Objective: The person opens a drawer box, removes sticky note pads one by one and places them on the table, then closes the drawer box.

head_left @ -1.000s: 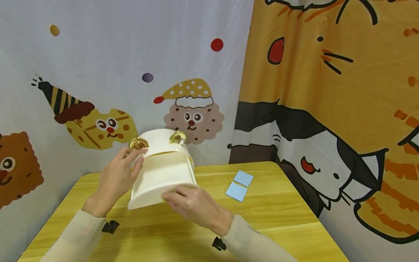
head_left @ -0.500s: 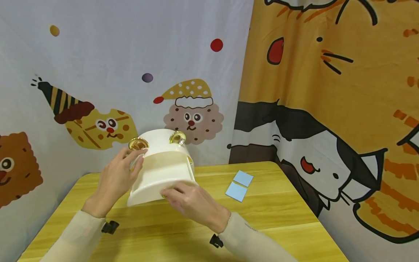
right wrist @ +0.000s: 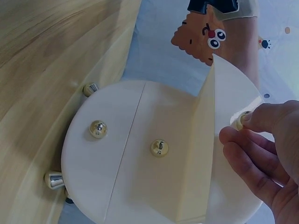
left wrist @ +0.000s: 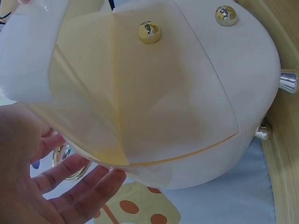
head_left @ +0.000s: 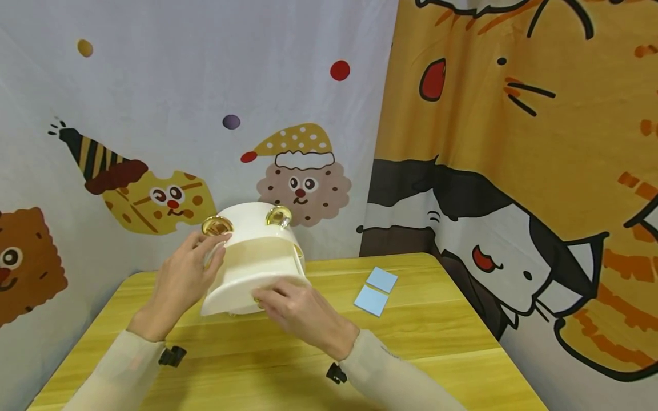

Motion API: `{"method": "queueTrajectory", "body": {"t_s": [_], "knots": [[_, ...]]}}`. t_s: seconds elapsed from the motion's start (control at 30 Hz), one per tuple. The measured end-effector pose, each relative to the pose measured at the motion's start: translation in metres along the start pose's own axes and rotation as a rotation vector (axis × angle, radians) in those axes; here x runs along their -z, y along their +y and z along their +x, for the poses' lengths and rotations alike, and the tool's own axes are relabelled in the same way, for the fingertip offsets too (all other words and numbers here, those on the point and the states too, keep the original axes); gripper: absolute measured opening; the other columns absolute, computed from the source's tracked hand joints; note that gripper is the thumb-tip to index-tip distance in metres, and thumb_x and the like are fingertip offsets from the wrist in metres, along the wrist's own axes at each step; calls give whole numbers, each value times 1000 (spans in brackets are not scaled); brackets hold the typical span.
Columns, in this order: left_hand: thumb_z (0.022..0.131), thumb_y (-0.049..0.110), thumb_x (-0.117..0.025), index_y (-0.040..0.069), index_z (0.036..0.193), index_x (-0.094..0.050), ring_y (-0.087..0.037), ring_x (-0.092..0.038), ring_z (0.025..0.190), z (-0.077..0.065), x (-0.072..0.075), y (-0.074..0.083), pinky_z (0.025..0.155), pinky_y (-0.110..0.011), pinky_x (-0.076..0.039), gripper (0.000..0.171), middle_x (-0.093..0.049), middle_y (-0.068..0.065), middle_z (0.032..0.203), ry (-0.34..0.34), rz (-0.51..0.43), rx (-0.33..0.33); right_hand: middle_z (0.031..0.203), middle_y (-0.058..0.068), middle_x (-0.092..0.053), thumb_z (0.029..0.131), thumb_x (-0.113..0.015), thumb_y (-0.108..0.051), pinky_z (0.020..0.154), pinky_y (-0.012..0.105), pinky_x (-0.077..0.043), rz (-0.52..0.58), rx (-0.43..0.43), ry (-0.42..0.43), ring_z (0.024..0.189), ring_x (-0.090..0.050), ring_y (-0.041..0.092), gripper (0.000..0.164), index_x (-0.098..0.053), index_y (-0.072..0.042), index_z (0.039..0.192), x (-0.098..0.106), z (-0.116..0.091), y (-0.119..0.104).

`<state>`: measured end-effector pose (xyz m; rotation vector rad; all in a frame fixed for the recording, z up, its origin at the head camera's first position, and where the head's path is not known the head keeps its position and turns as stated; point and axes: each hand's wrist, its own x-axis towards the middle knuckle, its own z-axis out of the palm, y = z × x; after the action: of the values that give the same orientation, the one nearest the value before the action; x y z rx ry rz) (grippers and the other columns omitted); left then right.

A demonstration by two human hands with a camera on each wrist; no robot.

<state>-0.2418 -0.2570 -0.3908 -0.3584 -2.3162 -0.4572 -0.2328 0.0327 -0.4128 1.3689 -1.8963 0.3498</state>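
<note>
A white rounded drawer box (head_left: 252,220) with gold ring-shaped ears (head_left: 218,224) stands on the table. Its top drawer (head_left: 231,295) is pulled partway out, and the inside that shows holds nothing visible. My right hand (head_left: 308,317) pinches the gold knob (right wrist: 240,120) of that drawer between thumb and fingers. On the left side of the box, my left hand (head_left: 180,279) rests its fairly straight fingers against the body, below the ear. Lower drawer fronts with gold knobs (right wrist: 159,148) appear closed in the right wrist view.
Two light blue square pieces (head_left: 372,300) lie on the wooden table (head_left: 437,337) to the right of the box. Silvery-gold feet (right wrist: 55,180) support the box. Behind the table hangs a printed cloth (head_left: 169,85) with cartoon figures.
The top drawer has slid a little inward, away from me, with my right hand still pinching its knob. My left hand and the box body have stayed in place.
</note>
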Motion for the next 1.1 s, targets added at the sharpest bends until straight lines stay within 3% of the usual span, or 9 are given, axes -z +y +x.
{"method": "queueTrajectory", "body": {"t_s": [0.43, 0.83, 1.1], "knots": [[113, 14, -78, 15, 145, -82, -13, -46, 64, 0, -1, 2, 52, -27, -37, 33, -71, -19, 117, 10, -13, 0, 119, -1, -85, 104, -90, -13, 103, 13, -61, 22, -46, 26, 112, -82, 12, 23, -88, -13, 127, -5, 7, 5], [117, 21, -73, 17, 145, -82, -15, -49, 67, 1, 0, 0, 56, -30, -39, 30, -72, -21, 127, -30, -54, 76, 123, 3, -83, 103, -90, -11, 92, 10, -62, 63, -100, -6, 106, -80, 12, 32, -84, -11, 135, -11, 6, 8], [120, 26, -67, 16, 146, -82, -26, -61, 79, 3, 5, 1, 64, -36, -44, 31, -72, -21, 128, -75, -76, 115, 125, 6, -81, 104, -90, -12, 92, 13, -64, 99, -134, -25, 107, -80, 14, 36, -82, -9, 139, -12, 6, 10]]}}
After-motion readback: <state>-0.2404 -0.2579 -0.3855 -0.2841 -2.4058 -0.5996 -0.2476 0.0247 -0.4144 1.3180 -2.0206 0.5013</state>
